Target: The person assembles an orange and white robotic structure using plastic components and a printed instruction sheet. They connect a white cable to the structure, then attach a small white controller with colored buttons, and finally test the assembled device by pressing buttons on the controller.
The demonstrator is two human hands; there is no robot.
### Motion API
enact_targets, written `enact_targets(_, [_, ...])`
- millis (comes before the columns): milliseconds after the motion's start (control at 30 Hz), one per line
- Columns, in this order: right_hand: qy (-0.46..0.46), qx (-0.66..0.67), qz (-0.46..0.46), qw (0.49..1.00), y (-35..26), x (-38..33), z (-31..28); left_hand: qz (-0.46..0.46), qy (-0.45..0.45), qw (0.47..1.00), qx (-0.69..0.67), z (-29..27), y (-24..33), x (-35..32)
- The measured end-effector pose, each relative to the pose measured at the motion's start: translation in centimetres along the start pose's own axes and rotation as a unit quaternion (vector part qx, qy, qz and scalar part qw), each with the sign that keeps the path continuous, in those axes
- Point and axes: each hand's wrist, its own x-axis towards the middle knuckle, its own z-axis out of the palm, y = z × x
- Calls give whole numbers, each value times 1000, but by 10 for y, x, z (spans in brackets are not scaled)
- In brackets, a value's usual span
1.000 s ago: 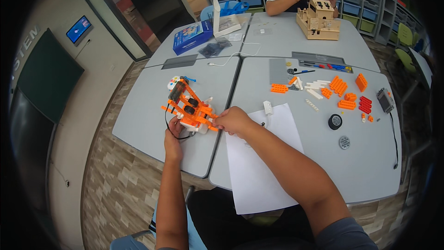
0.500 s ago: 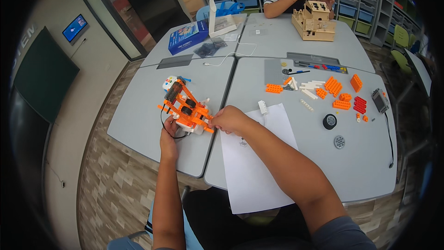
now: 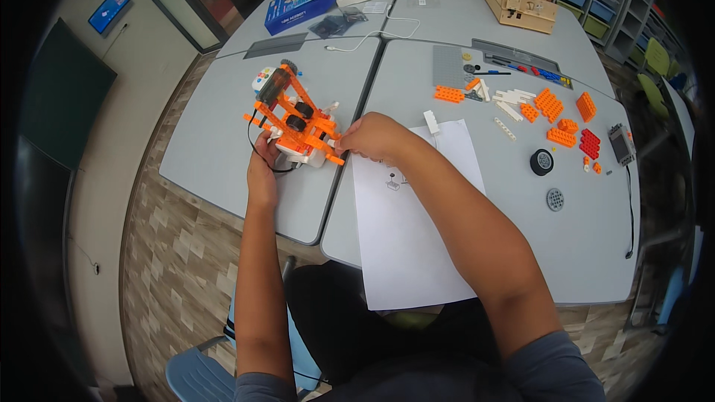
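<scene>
An orange and white building-brick model [image 3: 311,130] with grey wheels and a black cable is held tilted over the left table. My left hand [image 3: 262,158] is closed around its lower left side, next to the cable. At the right, my right hand [image 3: 370,136] pinches the model's edge near an orange beam end; its fingertips are partly hidden. Under my right forearm lies a white paper sheet [image 3: 424,253] with small drawings. A white brick piece [image 3: 431,122] rests at the sheet's top edge.
Loose orange bricks [image 3: 549,104], a red brick [image 3: 590,143], a black wheel [image 3: 541,162], a grey wheel hub [image 3: 555,199] and a grey device [image 3: 621,144] lie on the right. A blue box [image 3: 300,7] stands at the back. Across the table, another person's hands hold a wooden model [image 3: 520,1].
The whole view has shifted, so the tables sit higher in the picture. Both hands keep their hold on the model, whose pose is much the same.
</scene>
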Motion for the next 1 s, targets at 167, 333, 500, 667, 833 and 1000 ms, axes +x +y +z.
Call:
enact_targets(167, [20,28,28,999,0,1,1,-35,1,999,13,8,8,-2])
enact_targets(333, [20,42,44,998,0,0,7,-45,27,998,23,13,16,-5])
enact_targets(500, [25,75,45,996,-3,-8,10,-32,2,999,38,9,10,-7])
enact_targets(667, [16,40,41,998,3,2,3,-28,-11,999,46,5,3,-3])
enact_targets(833, [49,13,13,999,5,2,3,-20,-9,998,50,10,6,-3])
enact_targets(1000, [29,23,18,999,5,6,0,-13,-13,999,47,6,1,-1])
